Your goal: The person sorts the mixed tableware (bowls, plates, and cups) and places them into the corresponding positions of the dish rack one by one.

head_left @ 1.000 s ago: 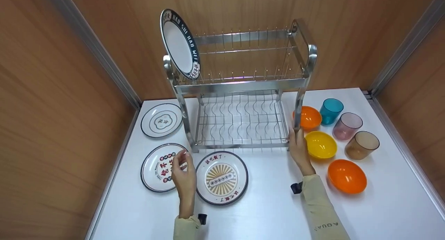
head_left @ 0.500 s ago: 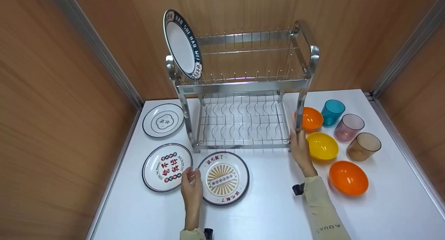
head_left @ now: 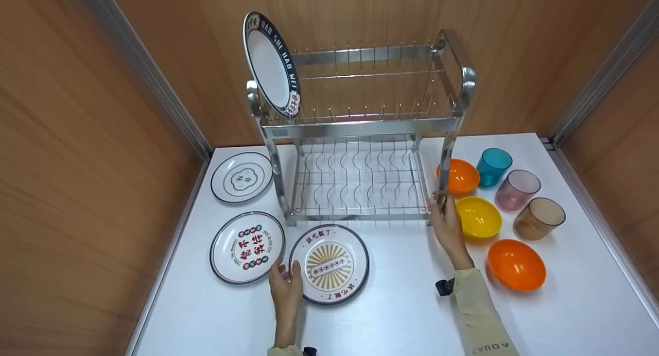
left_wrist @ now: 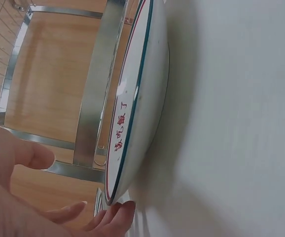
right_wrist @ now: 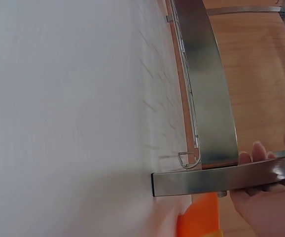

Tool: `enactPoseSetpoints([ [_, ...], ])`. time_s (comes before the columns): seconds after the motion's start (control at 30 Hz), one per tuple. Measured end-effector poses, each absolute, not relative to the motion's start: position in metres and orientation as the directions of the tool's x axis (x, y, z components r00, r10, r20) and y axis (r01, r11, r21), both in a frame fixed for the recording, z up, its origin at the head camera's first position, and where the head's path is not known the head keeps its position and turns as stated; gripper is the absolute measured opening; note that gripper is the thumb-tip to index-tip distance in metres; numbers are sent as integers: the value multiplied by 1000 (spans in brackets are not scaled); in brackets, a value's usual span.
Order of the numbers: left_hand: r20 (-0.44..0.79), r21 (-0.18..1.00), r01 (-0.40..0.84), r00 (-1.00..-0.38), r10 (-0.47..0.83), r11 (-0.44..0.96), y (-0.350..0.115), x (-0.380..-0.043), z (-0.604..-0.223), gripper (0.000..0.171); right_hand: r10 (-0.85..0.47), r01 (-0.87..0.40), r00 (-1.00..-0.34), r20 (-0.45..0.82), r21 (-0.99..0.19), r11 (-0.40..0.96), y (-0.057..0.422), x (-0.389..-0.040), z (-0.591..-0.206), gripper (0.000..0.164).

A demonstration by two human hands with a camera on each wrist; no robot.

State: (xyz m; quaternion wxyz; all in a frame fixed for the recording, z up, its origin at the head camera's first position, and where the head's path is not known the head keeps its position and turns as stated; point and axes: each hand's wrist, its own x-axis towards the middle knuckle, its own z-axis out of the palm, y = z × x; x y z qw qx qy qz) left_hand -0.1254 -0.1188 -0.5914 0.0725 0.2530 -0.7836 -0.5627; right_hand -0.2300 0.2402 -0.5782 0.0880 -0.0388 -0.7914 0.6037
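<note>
Left grip [head_left: 287, 293]: spread at sunburst plate [head_left: 329, 266]; better to lift from beneath.
Right grip [head_left: 449, 232]: curled round rack [head_left: 355, 129]; should hold it steady.

The upright dark-rimmed plate [head_left: 272, 65] reads "HAO SHI HAO WEI". The sunburst plate [head_left: 329, 266] bears red rim lettering including 吃飯了. The right sleeve [head_left: 479, 309] is marked "AQUA", inverted. Characters on the red-printed plate [head_left: 247, 248] include 不; those on the grey-patterned plate [head_left: 241, 178] are illegible.
</note>
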Motion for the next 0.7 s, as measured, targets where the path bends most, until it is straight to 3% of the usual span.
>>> enactPoseSetpoints([
  [0.33,-265,924,-352,-870,-415,148,-119,-128,-603,55,172,-43,-980,104,-943,330,241,-213,-573,67],
  [0.7,-168,940,-281,-874,-456,192,-111,-133,-612,40,186,-38,-976,110,-934,354,240,-200,-574,66],
])
